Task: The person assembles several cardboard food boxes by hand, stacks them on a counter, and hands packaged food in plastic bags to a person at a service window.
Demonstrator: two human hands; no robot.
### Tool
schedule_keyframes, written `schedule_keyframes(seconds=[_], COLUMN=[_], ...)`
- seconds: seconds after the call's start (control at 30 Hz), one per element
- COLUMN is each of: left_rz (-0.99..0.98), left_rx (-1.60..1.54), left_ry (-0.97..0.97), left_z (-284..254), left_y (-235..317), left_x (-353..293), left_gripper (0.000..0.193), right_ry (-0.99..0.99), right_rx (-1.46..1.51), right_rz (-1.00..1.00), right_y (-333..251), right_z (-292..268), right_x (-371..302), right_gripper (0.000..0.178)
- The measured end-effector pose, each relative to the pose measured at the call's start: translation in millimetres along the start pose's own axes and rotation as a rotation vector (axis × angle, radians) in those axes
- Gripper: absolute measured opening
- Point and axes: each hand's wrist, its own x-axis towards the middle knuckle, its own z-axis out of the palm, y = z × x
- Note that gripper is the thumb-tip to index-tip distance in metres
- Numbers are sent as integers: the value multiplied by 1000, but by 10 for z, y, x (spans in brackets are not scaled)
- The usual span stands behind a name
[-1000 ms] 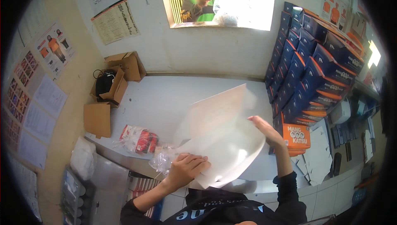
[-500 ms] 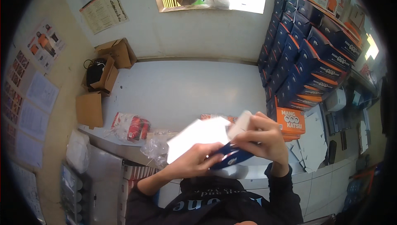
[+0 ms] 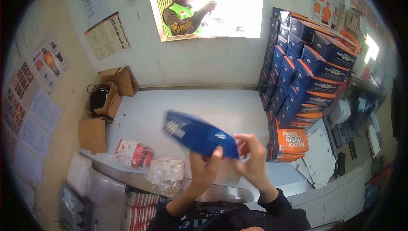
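Note:
A dark blue cardboard box (image 3: 199, 135), partly folded and a little blurred, is held up tilted above the worktop, its printed outer side in view. My left hand (image 3: 204, 169) grips its lower edge from below, with the thumb on the blue side. At the right end of the box, my right hand (image 3: 253, 159) has its bent fingers closed on the edge; part of its grip is hidden. Left of my hands, a clear plastic bag of packets (image 3: 165, 173) and a bag of red packets (image 3: 138, 153) lie by the front edge of the grey worktop (image 3: 165, 103).
A tall stack of blue and orange boxes (image 3: 297, 74) stands at the right, with an orange box (image 3: 291, 142) in front and flat white cardboard sheets (image 3: 318, 159) beside it. Open brown cartons (image 3: 108, 99) sit at the left. A person in a green vest (image 3: 180, 12) is outside the window.
The box has swung round from its white inside to its blue outside and moved up and left. My right hand has shifted lower on its end. The view has tilted upward.

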Motion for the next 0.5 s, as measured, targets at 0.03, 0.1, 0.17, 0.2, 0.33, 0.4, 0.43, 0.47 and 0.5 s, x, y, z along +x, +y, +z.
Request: schedule_keyframes(seconds=[0.03,0.1,0.17,0.2,0.33,0.4,0.43,0.47,0.5], left_rz=[121,154,136,147,154,203,205,303,397], left_rx=[72,70,-57,-56,-29,0,3,303,601], left_ry=[29,14,129,125,86,170,177,102,21], left_z=[-29,11,127,135,128,88,95,139,163], left_y=[17,126,63,57,79,-17,-96,-198,-260], left_x=[4,36,15,38,121,103,105,113,108], left_gripper=[27,23,23,22,20,16,16,17,18], right_ry=[-59,-111,126,125,32,102,182,57,56], right_rx=[81,148,253,222,421,416,405,171,167], right_rz=[215,445,330,379,457,406,356,188,195], right_y=[-26,-107,-191,-234,128,5,-61,-97,-102], right_z=[-171,-318,-252,-139,-250,-238,-222,-160,-133], right_x=[77,114,84,106,0,30,50,87,72], right_gripper=[49,44,27,22,20,18,16,13,13])
